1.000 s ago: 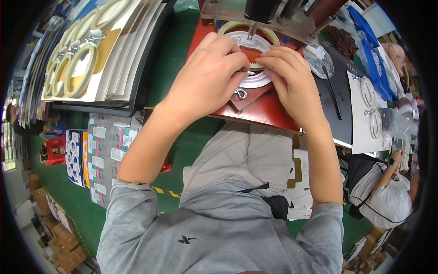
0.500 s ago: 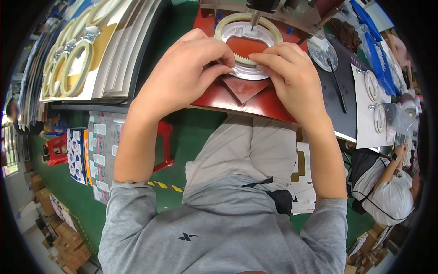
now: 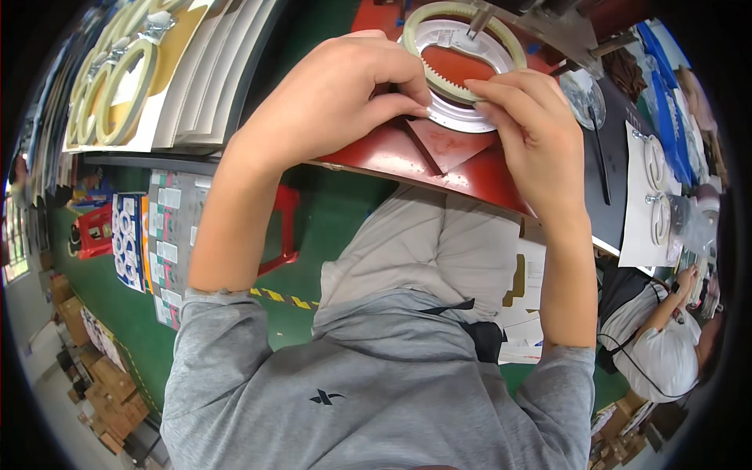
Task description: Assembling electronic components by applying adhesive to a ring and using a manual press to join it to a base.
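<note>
A pale yellow ring with inner teeth [image 3: 513, 48] lies over a whitish metal ring [image 3: 464, 119] on the red work surface, beneath a machine's metal rod [image 3: 479, 22]. At the rings' near left edge, my left hand [image 3: 345, 90] is closed, thumb and forefinger pinching at the metal ring's rim. My right hand [image 3: 536, 117] is at the near right side, its fingertips closed over the front of the toothed ring and its thumb by the metal ring. The exact contact under the fingertips is hidden. A flat dark red block [image 3: 450, 145] sits just in front.
Left, a stack of boards [image 3: 211, 86] carries several pale rings [image 3: 129, 90]. To the right are a clear round dish [image 3: 583, 98], a thin black stick [image 3: 601, 160] and a white sheet with rings [image 3: 644, 200]. A co-worker [image 3: 658, 352] sits further right.
The rings, bench and machine appear further right and slightly higher as the view shifts. Both hands stay at the rings, with little visible change in grip.
</note>
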`<action>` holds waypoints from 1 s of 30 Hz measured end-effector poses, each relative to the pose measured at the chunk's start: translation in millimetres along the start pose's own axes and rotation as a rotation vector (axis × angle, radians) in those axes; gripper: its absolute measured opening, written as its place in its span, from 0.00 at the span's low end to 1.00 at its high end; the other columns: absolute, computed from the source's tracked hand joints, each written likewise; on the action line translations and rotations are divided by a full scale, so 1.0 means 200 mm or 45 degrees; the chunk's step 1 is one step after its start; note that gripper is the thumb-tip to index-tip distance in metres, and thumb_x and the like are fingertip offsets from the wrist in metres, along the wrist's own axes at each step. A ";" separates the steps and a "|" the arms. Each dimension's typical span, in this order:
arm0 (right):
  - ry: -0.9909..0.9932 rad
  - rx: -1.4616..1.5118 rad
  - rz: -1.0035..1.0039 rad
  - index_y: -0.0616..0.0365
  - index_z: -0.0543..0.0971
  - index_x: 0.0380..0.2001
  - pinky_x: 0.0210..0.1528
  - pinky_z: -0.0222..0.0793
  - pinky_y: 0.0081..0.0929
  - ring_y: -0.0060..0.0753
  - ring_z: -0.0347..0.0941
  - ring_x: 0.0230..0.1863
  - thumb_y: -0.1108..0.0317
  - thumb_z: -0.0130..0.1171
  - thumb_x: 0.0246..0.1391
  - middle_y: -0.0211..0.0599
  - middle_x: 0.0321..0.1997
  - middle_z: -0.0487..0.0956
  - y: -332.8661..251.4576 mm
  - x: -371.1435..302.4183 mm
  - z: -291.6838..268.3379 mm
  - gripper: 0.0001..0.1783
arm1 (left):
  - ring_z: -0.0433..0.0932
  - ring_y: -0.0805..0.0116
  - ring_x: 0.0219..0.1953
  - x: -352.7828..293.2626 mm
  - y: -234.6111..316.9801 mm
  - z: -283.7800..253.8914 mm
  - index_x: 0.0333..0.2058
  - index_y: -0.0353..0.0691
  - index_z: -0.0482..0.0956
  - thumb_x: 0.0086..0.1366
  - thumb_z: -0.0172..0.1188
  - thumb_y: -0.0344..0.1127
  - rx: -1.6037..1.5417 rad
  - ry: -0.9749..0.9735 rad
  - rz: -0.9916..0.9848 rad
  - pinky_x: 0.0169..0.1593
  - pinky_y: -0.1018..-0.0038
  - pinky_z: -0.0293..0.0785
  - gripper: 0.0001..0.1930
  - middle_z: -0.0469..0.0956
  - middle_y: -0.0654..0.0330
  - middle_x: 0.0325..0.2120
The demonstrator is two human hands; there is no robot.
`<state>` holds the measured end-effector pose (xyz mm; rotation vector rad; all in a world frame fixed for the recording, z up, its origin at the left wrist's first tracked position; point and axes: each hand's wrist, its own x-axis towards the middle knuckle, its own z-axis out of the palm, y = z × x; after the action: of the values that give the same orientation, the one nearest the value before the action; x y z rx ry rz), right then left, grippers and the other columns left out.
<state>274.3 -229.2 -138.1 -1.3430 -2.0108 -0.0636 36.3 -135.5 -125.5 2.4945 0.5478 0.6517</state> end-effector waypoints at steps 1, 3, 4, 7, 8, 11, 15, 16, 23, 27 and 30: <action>-0.007 -0.004 -0.008 0.56 0.87 0.41 0.46 0.75 0.35 0.41 0.77 0.45 0.76 0.68 0.52 0.33 0.40 0.83 0.00 0.00 -0.01 0.12 | 0.79 0.60 0.38 -0.01 0.00 0.01 0.33 0.36 0.84 0.59 0.70 0.27 -0.001 0.002 -0.008 0.43 0.68 0.76 0.05 0.80 0.59 0.35; -0.038 -0.014 -0.007 0.56 0.87 0.41 0.47 0.75 0.35 0.41 0.77 0.46 0.76 0.67 0.52 0.34 0.40 0.83 0.01 0.01 0.00 0.12 | 0.78 0.60 0.43 -0.05 0.00 0.03 0.35 0.39 0.86 0.58 0.70 0.28 0.106 0.186 0.104 0.47 0.68 0.75 0.06 0.80 0.59 0.42; -0.041 -0.019 -0.020 0.56 0.87 0.41 0.47 0.75 0.35 0.42 0.77 0.46 0.76 0.67 0.52 0.35 0.40 0.82 0.01 0.02 0.00 0.12 | 0.77 0.58 0.47 -0.08 0.02 0.03 0.38 0.41 0.87 0.57 0.71 0.28 0.175 0.179 0.031 0.50 0.66 0.74 0.09 0.80 0.60 0.46; -0.051 -0.017 -0.046 0.57 0.86 0.41 0.47 0.74 0.36 0.43 0.77 0.46 0.77 0.68 0.51 0.37 0.40 0.82 0.01 0.03 -0.01 0.12 | 0.78 0.53 0.51 -0.14 0.08 0.06 0.43 0.43 0.88 0.55 0.72 0.29 0.408 0.265 0.113 0.53 0.63 0.76 0.15 0.81 0.59 0.47; -0.056 -0.021 -0.074 0.57 0.86 0.41 0.48 0.74 0.36 0.43 0.77 0.46 0.77 0.68 0.51 0.37 0.40 0.82 0.02 0.03 -0.01 0.12 | 0.78 0.53 0.52 -0.16 0.07 0.10 0.44 0.42 0.87 0.55 0.72 0.28 0.355 0.319 0.121 0.53 0.63 0.77 0.16 0.81 0.58 0.47; -0.076 -0.068 -0.097 0.57 0.86 0.41 0.48 0.74 0.36 0.43 0.78 0.46 0.77 0.69 0.49 0.37 0.40 0.82 0.01 0.04 -0.02 0.13 | 0.80 0.51 0.53 -0.18 0.06 0.15 0.46 0.40 0.87 0.55 0.72 0.28 0.311 0.387 0.098 0.53 0.62 0.79 0.17 0.82 0.56 0.48; -0.074 -0.115 -0.107 0.57 0.86 0.40 0.47 0.74 0.37 0.42 0.78 0.45 0.78 0.69 0.46 0.36 0.39 0.82 0.00 0.03 -0.03 0.15 | 0.81 0.53 0.52 -0.17 0.05 0.16 0.47 0.40 0.86 0.56 0.71 0.26 0.188 0.403 0.048 0.54 0.62 0.79 0.18 0.81 0.56 0.49; -0.072 -0.120 -0.116 0.57 0.86 0.40 0.47 0.74 0.37 0.42 0.78 0.45 0.78 0.69 0.46 0.36 0.39 0.82 -0.01 0.03 -0.03 0.15 | 0.80 0.53 0.52 -0.18 0.05 0.17 0.48 0.40 0.86 0.57 0.71 0.26 0.150 0.405 0.044 0.54 0.62 0.78 0.18 0.81 0.56 0.49; -0.017 -0.161 -0.099 0.55 0.87 0.40 0.41 0.70 0.35 0.38 0.77 0.42 0.77 0.69 0.46 0.31 0.37 0.82 -0.10 0.00 0.01 0.15 | 0.78 0.52 0.53 -0.25 0.08 0.23 0.54 0.44 0.85 0.58 0.70 0.25 0.232 0.471 -0.079 0.57 0.61 0.75 0.23 0.78 0.51 0.55; -0.031 -0.130 0.034 0.58 0.87 0.41 0.45 0.73 0.35 0.41 0.77 0.41 0.80 0.69 0.49 0.36 0.37 0.83 -0.18 0.00 0.02 0.14 | 0.76 0.47 0.58 -0.27 0.08 0.27 0.54 0.39 0.83 0.58 0.69 0.25 0.062 0.562 -0.099 0.59 0.58 0.75 0.23 0.76 0.49 0.58; -0.006 -0.144 0.101 0.58 0.87 0.41 0.46 0.72 0.35 0.41 0.77 0.41 0.79 0.69 0.50 0.36 0.37 0.83 -0.21 -0.01 0.05 0.14 | 0.79 0.48 0.57 -0.24 0.08 0.25 0.51 0.37 0.84 0.60 0.69 0.26 0.028 0.610 -0.121 0.58 0.60 0.76 0.18 0.80 0.50 0.53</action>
<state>234.8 -246.9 -133.4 -1.4937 -1.9809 -0.1391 28.5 -190.5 -170.2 2.3118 0.8410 1.2205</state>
